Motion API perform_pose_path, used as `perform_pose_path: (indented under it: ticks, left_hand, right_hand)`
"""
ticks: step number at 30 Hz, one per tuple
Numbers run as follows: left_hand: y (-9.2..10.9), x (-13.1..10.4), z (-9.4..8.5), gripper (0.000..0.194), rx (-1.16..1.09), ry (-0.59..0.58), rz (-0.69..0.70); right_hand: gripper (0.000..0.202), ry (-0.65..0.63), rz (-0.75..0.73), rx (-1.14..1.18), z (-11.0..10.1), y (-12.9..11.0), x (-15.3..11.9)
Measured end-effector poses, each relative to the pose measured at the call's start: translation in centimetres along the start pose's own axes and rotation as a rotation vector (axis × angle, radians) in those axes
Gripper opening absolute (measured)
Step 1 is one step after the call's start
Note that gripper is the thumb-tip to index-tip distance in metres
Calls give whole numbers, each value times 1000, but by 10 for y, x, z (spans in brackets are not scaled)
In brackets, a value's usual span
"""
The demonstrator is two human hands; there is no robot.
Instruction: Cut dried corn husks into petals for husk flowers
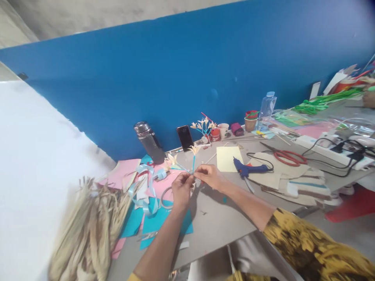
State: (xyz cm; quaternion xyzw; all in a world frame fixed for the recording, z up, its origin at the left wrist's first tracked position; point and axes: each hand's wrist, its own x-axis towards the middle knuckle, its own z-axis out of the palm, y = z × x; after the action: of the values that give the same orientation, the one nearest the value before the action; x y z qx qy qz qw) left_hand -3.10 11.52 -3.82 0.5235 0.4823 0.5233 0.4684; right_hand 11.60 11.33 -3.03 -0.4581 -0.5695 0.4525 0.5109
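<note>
Both hands meet over the table, fingertips pinched together at the lower ends of blue stems. My left hand point(182, 188) is closed on the stems of cream flowers. One flower point(172, 160) leans to the left, and another flower point(194, 150) stands upright on a blue stem point(193, 164). My right hand point(209, 176) is closed at the same joint, its thumb and forefinger touching the stems. The exact point of contact is partly hidden by the fingers. Light blue ribbon point(150, 187) lies in loops left of my left hand.
Dried husks point(93, 234) lie at the left, near blue sheets point(161, 222). A thermos point(149, 142), a phone point(184, 137) and a flower bunch point(204, 127) stand at the back. Rightward are a glue gun point(252, 168), red-handled scissors point(290, 157), a bottle point(267, 111) and a power strip point(322, 149).
</note>
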Motion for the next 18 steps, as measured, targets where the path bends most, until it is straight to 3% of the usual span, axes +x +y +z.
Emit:
perform_pose_path:
  ticks: [7,18]
  left_hand:
    - [-3,0,-2,24,71,-34,40]
    - [-2,-2,-4,23,144,21,184]
  right_hand:
    - [22,22,-40,-21,-1,0,0]
    - [26,10,0,50,0,3,4]
